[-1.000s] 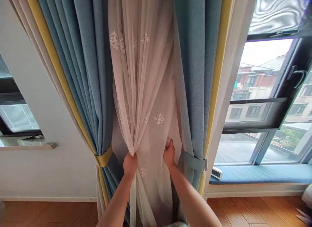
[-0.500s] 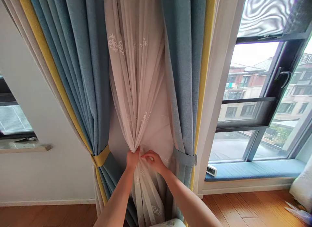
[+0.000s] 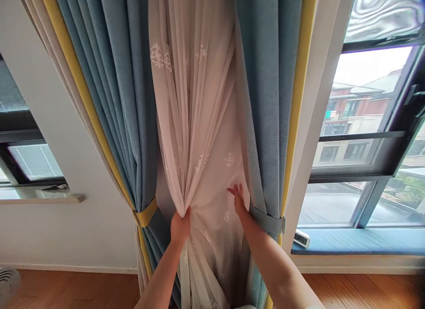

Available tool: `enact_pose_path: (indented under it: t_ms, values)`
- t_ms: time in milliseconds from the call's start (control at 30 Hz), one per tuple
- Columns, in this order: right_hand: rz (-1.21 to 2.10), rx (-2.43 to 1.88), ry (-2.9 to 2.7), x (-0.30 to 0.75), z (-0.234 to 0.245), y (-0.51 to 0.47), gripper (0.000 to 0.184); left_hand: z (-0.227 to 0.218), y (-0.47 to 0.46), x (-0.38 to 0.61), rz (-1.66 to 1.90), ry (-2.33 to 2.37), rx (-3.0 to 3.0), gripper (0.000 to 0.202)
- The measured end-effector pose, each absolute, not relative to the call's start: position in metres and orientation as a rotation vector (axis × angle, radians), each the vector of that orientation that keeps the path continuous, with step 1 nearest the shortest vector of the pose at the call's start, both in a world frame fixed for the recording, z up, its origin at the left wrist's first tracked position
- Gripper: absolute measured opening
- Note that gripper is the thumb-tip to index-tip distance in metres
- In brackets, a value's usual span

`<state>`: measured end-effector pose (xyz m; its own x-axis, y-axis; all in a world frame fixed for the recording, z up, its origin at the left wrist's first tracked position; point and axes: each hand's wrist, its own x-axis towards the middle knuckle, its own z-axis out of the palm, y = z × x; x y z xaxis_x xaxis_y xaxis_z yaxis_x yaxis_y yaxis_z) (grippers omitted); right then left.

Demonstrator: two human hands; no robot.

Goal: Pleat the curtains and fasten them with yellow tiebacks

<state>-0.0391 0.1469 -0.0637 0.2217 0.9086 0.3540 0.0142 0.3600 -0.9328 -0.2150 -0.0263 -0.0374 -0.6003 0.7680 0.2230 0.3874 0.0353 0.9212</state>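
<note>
A sheer pink curtain (image 3: 189, 123) with white embroidered motifs hangs in the middle. My left hand (image 3: 180, 227) is closed round its gathered folds, drawing them into a tight bunch. To the right, my right hand (image 3: 238, 197) has its fingers apart and lies against or just in front of the flat, ungathered part of the sheer; I cannot tell if it touches. On either side hang a left blue curtain (image 3: 129, 101), bound by a yellow tieback (image 3: 146, 213), and a right blue curtain (image 3: 265, 105), bound by a grey-blue tieback (image 3: 266, 220).
On the right, a window (image 3: 358, 158) stands above a blue cushioned sill (image 3: 358, 241) with a small white digital clock (image 3: 302, 238). Another window (image 3: 33, 158) with a ledge (image 3: 43, 198) is at left. A white round object (image 3: 8, 280) sits on the wooden floor (image 3: 79, 289).
My right hand has moved away from the bunched folds to the right and slightly up, its fingers spreading. The left hand keeps its grip. The view has shifted a little left.
</note>
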Motion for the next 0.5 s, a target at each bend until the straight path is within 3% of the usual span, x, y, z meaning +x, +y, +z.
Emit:
enact_pose_path:
  t_ms: [100, 300, 500]
  values:
    - [1.013, -0.771, -1.391, -0.053, -0.064, 0.136, 0.065, -0.035, -0.026, -0.214, 1.562, 1.978, 1.145, 0.038]
    - [1.151, -0.506, -1.603, -0.090, -0.058, 0.092, 0.047, -0.035, -0.023, -0.208, 1.596, 1.919, 1.197, 0.036]
    - [1.037, -0.733, -1.441, -0.101, -0.064, 0.080, 0.035, -0.036, -0.021, -0.205, 1.595, 2.006, 1.163, 0.039]
